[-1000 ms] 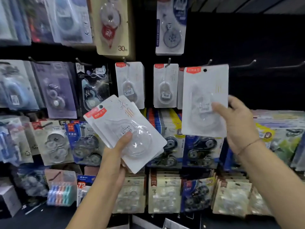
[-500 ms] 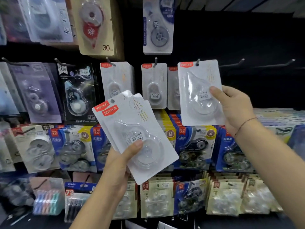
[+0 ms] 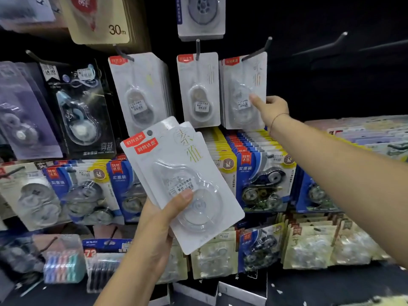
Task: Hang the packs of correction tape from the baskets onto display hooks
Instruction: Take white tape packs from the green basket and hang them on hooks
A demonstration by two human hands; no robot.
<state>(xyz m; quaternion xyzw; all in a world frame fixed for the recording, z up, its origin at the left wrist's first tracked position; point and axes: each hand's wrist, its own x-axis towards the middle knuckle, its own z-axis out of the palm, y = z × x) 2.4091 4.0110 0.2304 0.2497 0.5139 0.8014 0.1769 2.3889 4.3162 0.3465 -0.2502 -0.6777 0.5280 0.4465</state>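
Hooked now, the pack [image 3: 241, 85] hangs, right edge pinched in right grip [image 3: 272, 109].

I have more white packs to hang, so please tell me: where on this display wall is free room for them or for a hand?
Free: the bare hook right of the right hand, and the dark panel around it, above the stacked packs. Crowded: the three hooks of white packs left of it, and the blue packs below.

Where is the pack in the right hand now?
Head view, upper right of centre: the pack is on the rightmost loaded hook, beside the neighbouring white packs, the right hand gripping its edge.
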